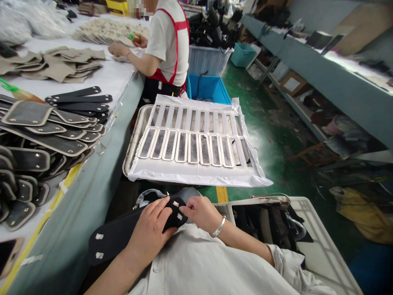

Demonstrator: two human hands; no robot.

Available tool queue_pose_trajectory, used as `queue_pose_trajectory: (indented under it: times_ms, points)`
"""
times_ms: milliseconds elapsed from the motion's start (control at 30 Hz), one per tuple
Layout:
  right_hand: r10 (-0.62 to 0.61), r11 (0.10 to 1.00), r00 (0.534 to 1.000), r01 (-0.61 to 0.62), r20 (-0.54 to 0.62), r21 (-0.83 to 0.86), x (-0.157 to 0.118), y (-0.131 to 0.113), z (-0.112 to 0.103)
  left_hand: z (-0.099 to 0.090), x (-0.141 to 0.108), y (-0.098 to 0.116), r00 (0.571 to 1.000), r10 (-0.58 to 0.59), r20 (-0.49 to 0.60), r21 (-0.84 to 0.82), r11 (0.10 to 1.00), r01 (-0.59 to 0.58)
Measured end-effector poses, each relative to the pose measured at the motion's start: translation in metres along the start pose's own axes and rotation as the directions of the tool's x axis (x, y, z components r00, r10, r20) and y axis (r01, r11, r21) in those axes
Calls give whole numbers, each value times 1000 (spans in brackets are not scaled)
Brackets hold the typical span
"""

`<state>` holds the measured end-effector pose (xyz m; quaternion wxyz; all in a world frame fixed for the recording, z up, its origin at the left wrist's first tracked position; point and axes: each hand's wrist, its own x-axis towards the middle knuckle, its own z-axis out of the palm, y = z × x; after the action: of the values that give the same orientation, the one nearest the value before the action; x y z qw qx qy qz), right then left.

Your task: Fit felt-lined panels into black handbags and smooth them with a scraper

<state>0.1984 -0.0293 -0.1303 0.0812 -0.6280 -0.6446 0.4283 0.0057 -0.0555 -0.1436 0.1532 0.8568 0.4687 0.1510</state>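
A long black bag piece (115,235) with rounded ends lies across my lap, with two small pale squares near each end. My left hand (150,225) holds it down near its right end, with the fingers over the top and the thumb along the lower edge. At that same end, my right hand (201,211) is closed in a pinch at the rim, beside the pale squares. Whatever sits between those fingertips is hidden. A clear plastic-wrapped loop (150,194) shows just behind the black piece.
Ahead, a white-covered board (196,174) carries a row of grey, pale-edged strips. Similar strips are piled (46,131) on the left table, near a phone (10,254). Black pieces fill a white crate (319,221) at right. A co-worker (170,41) stands beyond, near a blue bin (211,88).
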Motion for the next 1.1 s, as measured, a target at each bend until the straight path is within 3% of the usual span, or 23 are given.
queue_pose_trajectory:
  times_ms: [333, 467, 533, 600, 667, 733, 867, 1100]
  points:
    - [9, 1000, 1000, -9, 26, 14, 5, 3, -1, -2, 4, 2, 1000, 30, -9, 81, 996, -29]
    - [-17, 999, 999, 15, -37, -50, 7, 5, 0, -2, 8, 1, 999, 34, -10, 67, 997, -34]
    - [-123, 990, 988, 115, -96, -79, 7, 6, -1, -4, 7, -1, 1000, 22, -5, 45, 999, -22]
    - [-313, 948, 942, 303, -119, -95, 8, 6, -1, -8, 2, -6, 1000, 5, 13, 30, 1000, -6]
    - [-471, 882, 878, 466, -80, -73, 11, 8, -2, -14, -7, -15, 999, -24, 27, 36, 999, 23]
    - [-526, 850, 850, 526, -25, -21, 15, 10, -2, -20, -19, -25, 998, -52, 28, 65, 997, 50]
    - [-513, 858, 858, 513, 10, 25, 21, 11, -1, -27, -35, -39, 997, -70, 36, 89, 994, 66]
    - [-461, 886, 887, 462, -33, 44, 20, 9, 7, -26, -32, -41, 993, -100, 55, -12, 995, 101]
